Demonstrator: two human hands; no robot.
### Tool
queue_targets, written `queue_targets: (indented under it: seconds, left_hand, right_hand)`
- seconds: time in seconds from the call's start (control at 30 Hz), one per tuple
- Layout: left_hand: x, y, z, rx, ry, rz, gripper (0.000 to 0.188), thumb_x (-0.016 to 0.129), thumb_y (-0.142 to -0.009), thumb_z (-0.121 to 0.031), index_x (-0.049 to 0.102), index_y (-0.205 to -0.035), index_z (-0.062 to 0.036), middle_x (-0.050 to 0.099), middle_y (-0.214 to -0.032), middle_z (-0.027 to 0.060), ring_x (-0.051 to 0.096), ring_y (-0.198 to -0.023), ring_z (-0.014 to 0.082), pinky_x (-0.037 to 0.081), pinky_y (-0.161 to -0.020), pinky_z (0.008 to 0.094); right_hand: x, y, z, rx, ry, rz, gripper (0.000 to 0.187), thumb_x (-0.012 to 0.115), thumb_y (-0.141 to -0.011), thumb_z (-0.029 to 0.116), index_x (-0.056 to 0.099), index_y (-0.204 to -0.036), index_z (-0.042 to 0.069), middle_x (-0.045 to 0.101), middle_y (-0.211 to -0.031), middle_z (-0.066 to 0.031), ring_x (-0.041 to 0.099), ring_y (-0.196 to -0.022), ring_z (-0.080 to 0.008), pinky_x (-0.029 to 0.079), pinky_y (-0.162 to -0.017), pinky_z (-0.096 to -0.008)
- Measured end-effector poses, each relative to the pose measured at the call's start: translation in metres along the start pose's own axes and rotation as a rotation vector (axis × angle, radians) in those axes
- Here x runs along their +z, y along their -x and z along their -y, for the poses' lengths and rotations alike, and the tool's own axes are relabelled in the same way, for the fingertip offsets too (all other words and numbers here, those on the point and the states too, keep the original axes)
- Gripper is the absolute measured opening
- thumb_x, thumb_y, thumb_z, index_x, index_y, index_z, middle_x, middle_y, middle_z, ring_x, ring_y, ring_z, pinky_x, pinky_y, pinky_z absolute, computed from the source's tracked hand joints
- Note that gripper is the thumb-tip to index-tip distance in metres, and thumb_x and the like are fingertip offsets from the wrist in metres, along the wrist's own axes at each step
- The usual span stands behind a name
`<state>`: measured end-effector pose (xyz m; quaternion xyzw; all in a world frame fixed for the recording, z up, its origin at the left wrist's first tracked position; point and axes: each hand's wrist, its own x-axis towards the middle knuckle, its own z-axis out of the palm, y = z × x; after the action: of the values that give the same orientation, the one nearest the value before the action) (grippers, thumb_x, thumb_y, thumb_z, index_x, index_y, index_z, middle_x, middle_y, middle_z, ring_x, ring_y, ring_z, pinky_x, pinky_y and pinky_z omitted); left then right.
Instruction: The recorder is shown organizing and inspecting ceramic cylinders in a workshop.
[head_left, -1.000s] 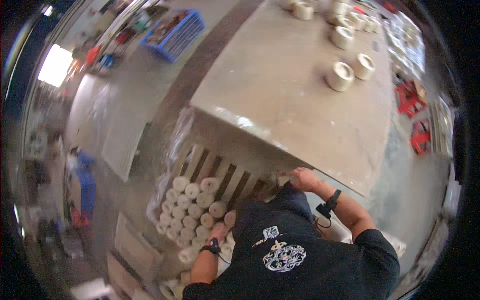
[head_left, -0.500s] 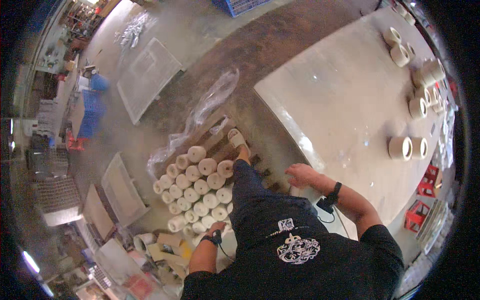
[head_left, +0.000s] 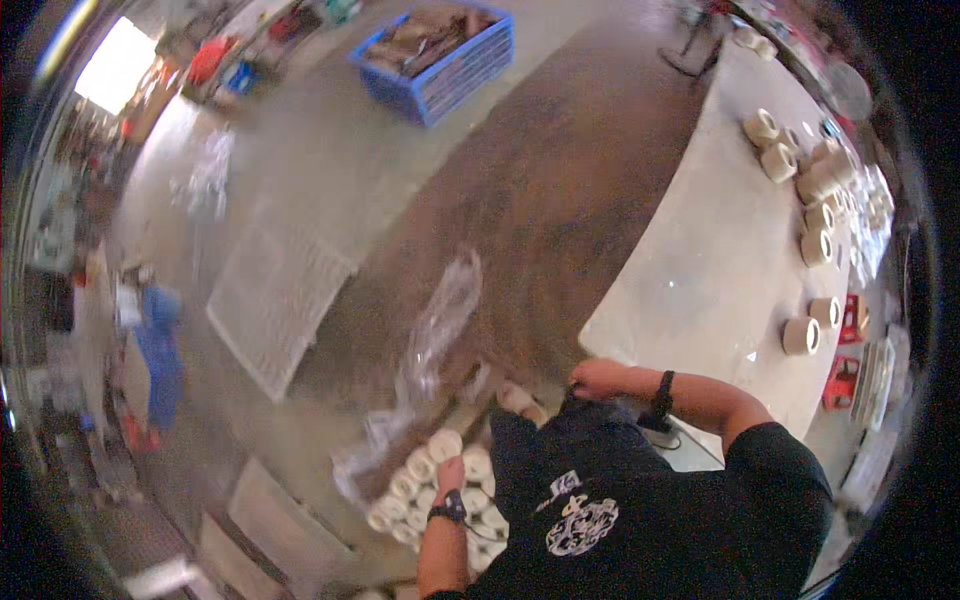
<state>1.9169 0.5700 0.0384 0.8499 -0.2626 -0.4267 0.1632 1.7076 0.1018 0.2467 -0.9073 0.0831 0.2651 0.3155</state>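
Observation:
A stack of whitish rolls (head_left: 403, 486), round-ended with centre holes, lies at the lower middle beside my legs. My left hand (head_left: 451, 476) reaches over this stack, its fingertips against or just above a roll (head_left: 445, 444) at the far end. Blur hides how those fingers are bent. Close to the near corner of the pale table (head_left: 690, 270), my right hand (head_left: 598, 380) is closed, the fingers curled down at the dark cloth over my thigh. What it holds, if anything, is hidden. Each wrist wears a black strap with a cable.
Several similar rolls (head_left: 801, 336) stand along the table's right side. Crumpled clear plastic film (head_left: 435, 325) lies on the floor ahead. A pale flat panel (head_left: 282, 305) is left of it. Farther off stands a blue crate (head_left: 440, 80) with brown contents. Red crates (head_left: 841, 382) sit beyond the table.
The view has shifted forward, bringing more of the blue crate into sight. My left hand has moved along the stack to its far end. My right hand has gone from spread to curled near my thigh.

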Motion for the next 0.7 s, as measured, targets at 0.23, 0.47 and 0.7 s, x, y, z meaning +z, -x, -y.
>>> queue_targets:
  seconds: [0.23,0.47,0.7]
  left_hand:
    - [-0.158,-0.125,-0.043,-0.054,0.092,-0.005,0.019,0.059,-0.086,-0.017,0.062,-0.093,0.0001,0.066,-0.097,0.0174,0.064,-0.088,0.0345,0.052,-0.076,0.0427]
    - [-0.242,-0.302,-0.192,0.048,0.143,0.090,0.023,0.059,-0.087,-0.020,0.062,-0.097,0.0003,0.066,-0.098,0.0176,0.064,-0.090,0.0334,0.052,-0.077,0.0418]
    - [-0.328,-0.459,-0.324,0.211,-0.018,0.205,0.027,0.059,-0.088,-0.023,0.062,-0.101,0.0005,0.067,-0.100,0.0177,0.064,-0.091,0.0322,0.052,-0.078,0.0408]
  right_hand:
    - [-0.046,-0.154,-0.016,-0.368,-0.455,-0.109,0.032,0.057,-0.087,0.033,0.061,-0.096,0.003,0.064,-0.091,-0.0201,0.061,-0.083,-0.0384,0.047,-0.070,-0.0473]
    - [-0.113,-0.235,-0.061,-0.201,-0.392,-0.369,0.033,0.058,-0.084,0.032,0.062,-0.097,0.002,0.064,-0.094,-0.0228,0.061,-0.089,-0.0405,0.048,-0.074,-0.0489]
    - [-0.210,-0.216,-0.119,0.155,-0.562,-0.497,0.037,0.058,-0.082,0.033,0.063,-0.102,0.002,0.066,-0.096,-0.0218,0.061,-0.094,-0.0415,0.049,-0.078,-0.0514]
